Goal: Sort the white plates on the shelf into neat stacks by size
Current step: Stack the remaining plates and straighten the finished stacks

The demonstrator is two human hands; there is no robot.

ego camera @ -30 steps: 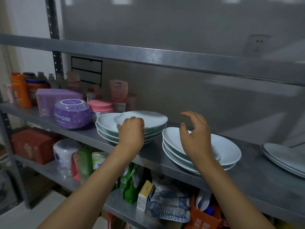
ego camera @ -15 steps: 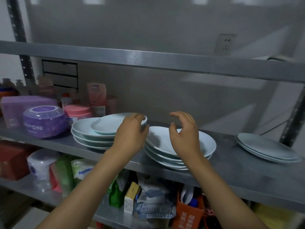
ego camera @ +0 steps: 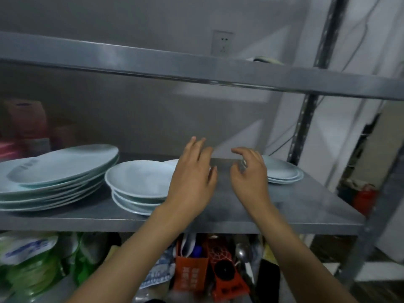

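Three piles of white plates sit on the metal shelf [ego camera: 306, 206]. The big-plate pile [ego camera: 54, 178] is at the left, its top plate lying askew. The middle pile [ego camera: 137, 184] holds deeper plates. A low small-plate pile [ego camera: 282, 171] lies at the right. My left hand [ego camera: 192, 178] hovers with fingers spread over the right edge of the middle pile, holding nothing. My right hand [ego camera: 249, 176] is open with curled fingers just left of the small-plate pile, covering its left edge.
An upper shelf [ego camera: 196, 64] runs low overhead. A steel post [ego camera: 306, 119] stands behind the right pile. Pink containers [ego camera: 28, 127] sit at the back left. The lower shelf holds green packs [ego camera: 39, 265] and an orange box [ego camera: 192, 270].
The view has swung right. My left hand left the small plate on the left pile and opened over the middle pile. My right hand moved off the middle pile toward the right pile.
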